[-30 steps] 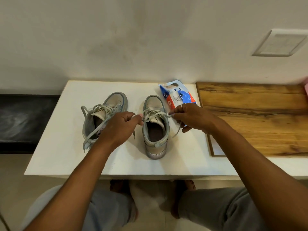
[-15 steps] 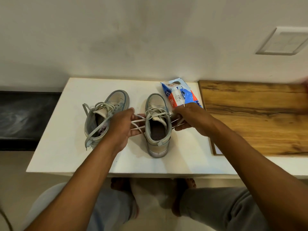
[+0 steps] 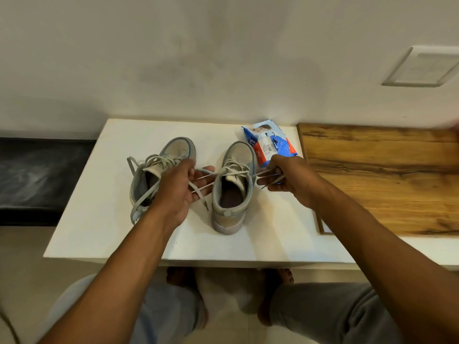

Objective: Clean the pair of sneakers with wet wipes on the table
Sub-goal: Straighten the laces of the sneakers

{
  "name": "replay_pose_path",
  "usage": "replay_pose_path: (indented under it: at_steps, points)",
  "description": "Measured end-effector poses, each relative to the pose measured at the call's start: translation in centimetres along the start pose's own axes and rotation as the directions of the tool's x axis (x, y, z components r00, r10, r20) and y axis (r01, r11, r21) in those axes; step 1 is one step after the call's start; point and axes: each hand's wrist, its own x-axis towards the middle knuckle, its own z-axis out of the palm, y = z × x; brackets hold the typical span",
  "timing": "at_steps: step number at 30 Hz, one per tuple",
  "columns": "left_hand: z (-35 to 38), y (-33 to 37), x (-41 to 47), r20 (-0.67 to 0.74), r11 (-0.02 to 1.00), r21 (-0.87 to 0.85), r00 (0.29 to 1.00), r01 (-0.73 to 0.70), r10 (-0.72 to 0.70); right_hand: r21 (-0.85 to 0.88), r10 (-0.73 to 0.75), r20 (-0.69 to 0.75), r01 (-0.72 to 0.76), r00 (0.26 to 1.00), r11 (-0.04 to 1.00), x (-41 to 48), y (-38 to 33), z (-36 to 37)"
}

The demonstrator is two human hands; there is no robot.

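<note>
Since a second ago our two hands have drawn apart, pulling the lace ends out to either side of the right sneaker, where before they sat close together over its tongue.

The white table (image 3: 111,219) carries everything, with a wooden board (image 3: 385,182) lying across its right part. The pair stands toes-away near the middle. The left sneaker (image 3: 173,150) leans a little with its laces loose. The right sneaker (image 3: 231,194) stands upright between our hands. The wet wipes pack (image 3: 270,145) lies at the far edge, just beyond the right sneaker's toe and unopened as far as we can tell.

Our left hand (image 3: 178,187) pinches the laces (image 3: 233,170) under the thumb with the fingers fairly straight. Our right hand (image 3: 290,180) is curled round the other end.

We judge the sneakers light, with soft fabric uppers that give under pressure and a firmer rubber sole. For wiping, we would take hold at the heel or slip a hand inside the opening to back the fabric. The laces are limp and slide easily, so they are no handle. The pack looks slick and floppy, best pinned flat while a wipe is drawn.
</note>
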Motion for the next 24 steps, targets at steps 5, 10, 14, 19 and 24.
replay_pose_path:
  at_steps: [5, 10, 14, 19, 24]
  points:
    - [0.4, 0.6, -0.7, 0.156, 0.947, 0.189, 0.96, -0.258, 0.23, 0.143, -0.212, 0.153, 0.191, 0.965, 0.971, -0.5, -0.7, 0.4]
    - [0.3, 1.1, -1.6, 0.385, 0.762, 0.27, 0.791, -0.589, 0.475, 0.107, -0.364, 0.271, 0.348, 0.891, 0.931, -0.1, -0.6, 0.6]
    - [0.6, 0.8, -1.2, 0.541, 0.555, 0.4, 0.677, -0.729, 0.499, -0.348, -0.508, 0.246, 0.565, 0.825, 0.749, 0.2, -0.8, 0.8]
    - [1.6, 0.6, -0.9, 0.553, 0.5, 0.448, 0.669, -0.741, 0.497, -0.212, -0.51, 0.216, 0.55, 0.832, 0.808, 1.0, -0.6, 1.3]
    - [2.3, 0.3, -0.4, 0.512, 0.48, 0.448, 0.656, -0.755, 0.555, -0.173, -0.464, 0.084, 0.472, 0.882, 0.865, 2.0, -0.3, 1.6]
